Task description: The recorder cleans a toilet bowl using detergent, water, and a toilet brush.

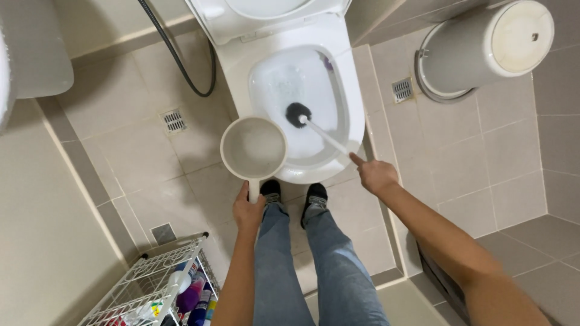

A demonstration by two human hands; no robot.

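Observation:
My right hand (374, 175) grips the white handle of a toilet brush (298, 114), whose black head rests inside the white toilet bowl (357, 115). My left hand (248, 211) holds the handle of a round white water dipper (253, 148), level beside the bowl's left front rim, with water in it. The toilet lid is up. My two feet in black shoes stand just in front of the bowl.
A white bin (483, 48) stands at the upper right near a floor drain (402, 90). Another drain (174, 121) lies left of the toilet, with a black hose (181, 66) above it. A white wire rack (154, 284) with bottles stands at the lower left.

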